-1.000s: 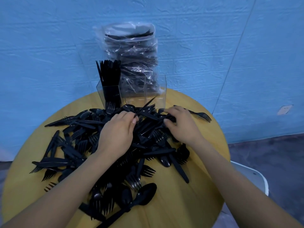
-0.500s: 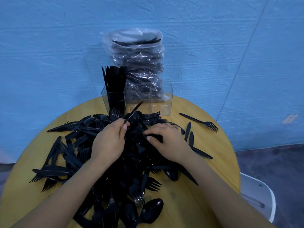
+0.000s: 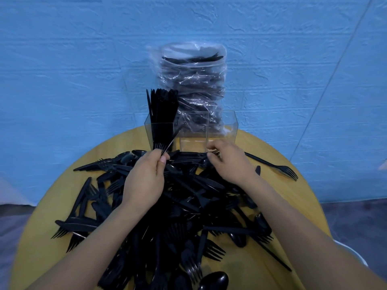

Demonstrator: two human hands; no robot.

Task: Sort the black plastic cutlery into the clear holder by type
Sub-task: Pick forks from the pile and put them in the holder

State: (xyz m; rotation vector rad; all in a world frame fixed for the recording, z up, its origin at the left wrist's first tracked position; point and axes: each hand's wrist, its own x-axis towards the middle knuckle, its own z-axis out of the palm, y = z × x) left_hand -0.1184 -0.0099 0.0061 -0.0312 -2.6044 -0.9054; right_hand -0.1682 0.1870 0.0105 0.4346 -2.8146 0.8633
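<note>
Sprawling across the round yellow wooden desk (image 3: pixel 62 185), the heap of loose black plastic cutlery (image 3: pixel 188 206) starts at the left edge, forks, knives and spoons tangled together and not yet sorted. Further right, the left hand (image 3: pixel 144 181) pinches a thin black plastic knife (image 3: pixel 171 141) between thumb and fingertips, tip raised toward the clear plastic holder (image 3: pixel 190 130), probably to drop it in the left compartment, where black utensils already stand upright. Next, the right hand (image 3: pixel 230 162) curls its fingers over pieces at the pile's far edge, likely picking another. One black plastic fork (image 3: pixel 272 164) lies apart on the right.
</note>
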